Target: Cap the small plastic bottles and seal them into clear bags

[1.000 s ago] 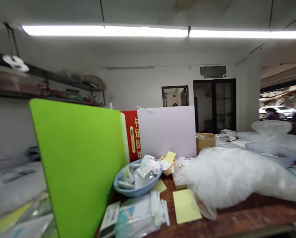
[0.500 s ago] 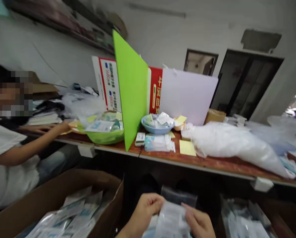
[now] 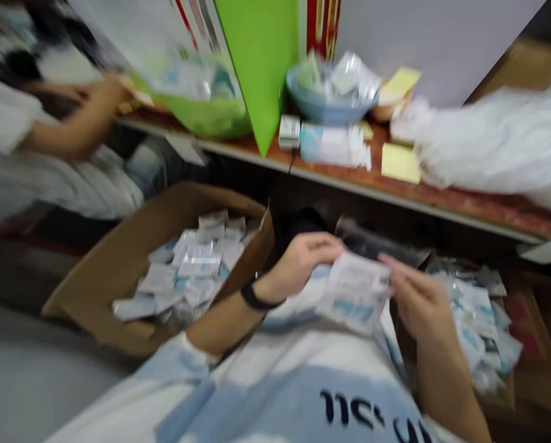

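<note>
A small white packet with a blue band and printed text (image 3: 356, 289) is held up in front of my chest. My left hand (image 3: 309, 261) pinches its upper left corner, and a dark band circles that wrist. At its upper right edge, the fingers of my right hand (image 3: 416, 292) close on it. To the left, a cardboard box (image 3: 100, 271) holds several similar packets (image 3: 199, 266). More such packets (image 3: 482, 326) lie in a clear bag at my right. Motion blur makes the print unreadable.
Ahead runs a reddish table (image 3: 464, 203) bearing a blue bowl (image 3: 333, 107), a small white device (image 3: 289, 131), a yellow note pad (image 3: 399, 163) and a large white plastic bag (image 3: 497, 141). A green panel (image 3: 266, 67) stands beside a green basin (image 3: 201, 117). A co-worker's arm (image 3: 76, 123) reaches in at left.
The view has tilted down, bringing my shirt and more of both boxes into sight. Both hands still hold the packet, which now shows its blue band.
</note>
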`<state>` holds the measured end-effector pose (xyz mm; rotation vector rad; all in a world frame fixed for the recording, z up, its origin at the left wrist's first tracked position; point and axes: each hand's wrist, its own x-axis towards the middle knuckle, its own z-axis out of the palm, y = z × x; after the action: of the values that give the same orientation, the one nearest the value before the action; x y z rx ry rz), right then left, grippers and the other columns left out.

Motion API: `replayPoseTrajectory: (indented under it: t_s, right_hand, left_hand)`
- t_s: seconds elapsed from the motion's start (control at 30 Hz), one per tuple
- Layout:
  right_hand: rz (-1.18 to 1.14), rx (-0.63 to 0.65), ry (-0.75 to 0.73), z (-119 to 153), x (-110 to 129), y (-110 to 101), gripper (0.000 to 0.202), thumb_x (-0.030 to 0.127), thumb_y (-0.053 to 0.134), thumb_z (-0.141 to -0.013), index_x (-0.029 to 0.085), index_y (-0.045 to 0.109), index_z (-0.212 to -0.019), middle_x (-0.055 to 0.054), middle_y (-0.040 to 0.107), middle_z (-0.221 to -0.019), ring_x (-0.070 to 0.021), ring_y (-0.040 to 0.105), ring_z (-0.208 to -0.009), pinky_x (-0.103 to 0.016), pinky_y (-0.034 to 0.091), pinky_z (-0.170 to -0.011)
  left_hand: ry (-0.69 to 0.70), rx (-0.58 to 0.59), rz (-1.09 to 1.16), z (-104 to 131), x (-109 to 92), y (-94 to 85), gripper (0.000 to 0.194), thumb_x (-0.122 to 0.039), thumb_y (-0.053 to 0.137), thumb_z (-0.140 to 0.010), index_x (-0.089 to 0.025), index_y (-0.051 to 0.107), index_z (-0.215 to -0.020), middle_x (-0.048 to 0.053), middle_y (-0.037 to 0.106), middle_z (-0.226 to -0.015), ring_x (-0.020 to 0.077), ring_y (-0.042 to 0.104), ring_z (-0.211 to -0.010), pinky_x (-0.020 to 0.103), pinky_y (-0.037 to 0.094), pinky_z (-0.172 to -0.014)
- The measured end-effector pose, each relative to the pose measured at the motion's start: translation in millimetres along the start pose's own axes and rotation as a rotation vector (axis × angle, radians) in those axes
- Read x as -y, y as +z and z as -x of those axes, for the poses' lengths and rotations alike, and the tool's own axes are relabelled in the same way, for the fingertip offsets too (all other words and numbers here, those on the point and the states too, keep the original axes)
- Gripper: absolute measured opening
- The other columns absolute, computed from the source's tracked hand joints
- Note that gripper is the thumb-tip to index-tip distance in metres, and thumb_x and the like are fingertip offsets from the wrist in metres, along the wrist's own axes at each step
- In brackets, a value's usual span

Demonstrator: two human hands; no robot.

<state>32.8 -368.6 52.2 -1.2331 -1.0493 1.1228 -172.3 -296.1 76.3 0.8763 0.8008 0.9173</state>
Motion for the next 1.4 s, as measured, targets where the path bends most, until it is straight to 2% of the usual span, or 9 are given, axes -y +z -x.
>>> replayPoseTrajectory:
  t_s: [0.07, 0.2, 0.4, 0.57, 0.77, 1.1, 1.27, 1.33, 1.4]
  right_hand:
    - [-0.046, -0.058, 0.001, -2.8, 7.3, 4.3, 0.029, 0.039, 0.079, -0.076, 0.027, 0.078, -0.102, -0.006, 0.078, -0.091, -0.0216, 0.074, -0.078, -0.035, 0.06, -0.077]
    - [-0.058, -0.143, 0.105, 2.3, 14.5, 8.2, 0.022, 0.035, 0.079, -0.077, 0.024, 0.079, -0.097, -0.005, 0.078, -0.083, -0.0181, 0.072, -0.067, -0.032, 0.06, -0.068]
    - [-0.023, -0.221, -0.007, 12.9, 9.7, 4.5, 0.027, 0.038, 0.084, -0.069, 0.024, 0.079, -0.091, -0.004, 0.078, -0.086, -0.0207, 0.073, -0.072, -0.034, 0.06, -0.07]
    - [-0.021, -0.169, 0.082, 8.2, -9.2, -13.0, 0.027, 0.04, 0.079, -0.073, 0.02, 0.079, -0.091, -0.01, 0.078, -0.087, -0.0246, 0.074, -0.072, -0.038, 0.061, -0.069]
    - [-0.012, -0.182, -0.009, -6.6, -1.2, -3.3, 0.022, 0.029, 0.083, -0.069, 0.021, 0.08, -0.089, -0.005, 0.078, -0.084, -0.0201, 0.073, -0.068, -0.032, 0.06, -0.067]
    - [-0.107, -0.064, 0.067, -12.2, -4.8, 18.3, 0.036, 0.03, 0.087, -0.055, 0.024, 0.08, -0.09, -0.001, 0.075, -0.067, -0.0127, 0.061, -0.049, -0.025, 0.049, -0.049]
    - [-0.133, -0.054, -0.011, -13.4, -6.6, 16.7, 0.028, 0.022, 0.085, -0.052, 0.025, 0.08, -0.08, 0.001, 0.073, -0.064, -0.011, 0.06, -0.05, -0.022, 0.046, -0.048]
    - [-0.141, -0.038, -0.031, -13.5, -7.6, 17.0, 0.02, 0.022, 0.083, -0.052, 0.025, 0.079, -0.071, 0.0, 0.073, -0.065, -0.0124, 0.061, -0.051, -0.023, 0.047, -0.049]
    - [-0.145, -0.013, -0.052, -14.1, -8.0, 18.1, 0.013, 0.022, 0.081, -0.053, 0.024, 0.077, -0.065, -0.001, 0.072, -0.062, -0.0123, 0.06, -0.051, -0.023, 0.046, -0.048]
  left_hand:
    - [-0.062, 0.144, 0.039, -0.7, 0.4, -1.9, 0.035, -0.036, 0.08, -0.066, -0.014, 0.074, -0.093, 0.006, 0.073, -0.088, 0.0181, 0.066, -0.082, 0.028, 0.05, -0.075]
    - [-0.196, 0.244, 0.025, 2.9, -2.5, 2.1, 0.041, -0.032, 0.082, -0.069, -0.012, 0.073, -0.103, 0.008, 0.075, -0.093, 0.0197, 0.068, -0.087, 0.029, 0.053, -0.076]
    - [-0.034, 0.204, -0.079, -5.9, 12.0, 9.5, 0.019, -0.029, 0.072, -0.076, -0.011, 0.074, -0.082, 0.002, 0.069, -0.073, 0.0128, 0.062, -0.068, 0.022, 0.046, -0.062]
    - [-0.108, 0.228, -0.039, -24.7, 31.5, 16.5, 0.02, -0.027, 0.064, -0.076, -0.009, 0.071, -0.073, 0.001, 0.06, -0.058, 0.0105, 0.052, -0.053, 0.022, 0.039, -0.051]
    - [-0.001, 0.09, -0.101, -19.8, 21.8, 7.9, 0.016, -0.013, 0.059, -0.079, -0.009, 0.069, -0.067, 0.0, 0.061, -0.058, 0.0076, 0.051, -0.054, 0.018, 0.038, -0.053]
    - [0.091, 0.1, -0.102, 5.9, 25.2, -24.0, 0.024, -0.026, 0.075, -0.071, -0.008, 0.076, -0.086, 0.003, 0.068, -0.066, 0.0088, 0.055, -0.057, 0.02, 0.043, -0.055]
    - [0.101, 0.116, -0.03, 8.8, 26.1, -25.7, 0.078, -0.023, 0.078, -0.066, -0.013, 0.052, -0.14, -0.003, 0.066, -0.06, 0.0074, 0.052, -0.05, 0.019, 0.042, -0.053]
    - [0.11, 0.127, -0.035, 11.8, 25.3, -26.6, 0.073, -0.023, 0.078, -0.065, -0.014, 0.058, -0.134, -0.001, 0.068, -0.062, 0.0082, 0.054, -0.051, 0.02, 0.044, -0.053]
    - [0.142, 0.11, -0.049, 13.4, 25.6, -27.7, 0.045, -0.02, 0.077, -0.061, -0.013, 0.075, -0.105, 0.001, 0.07, -0.065, 0.0093, 0.056, -0.054, 0.02, 0.045, -0.054]
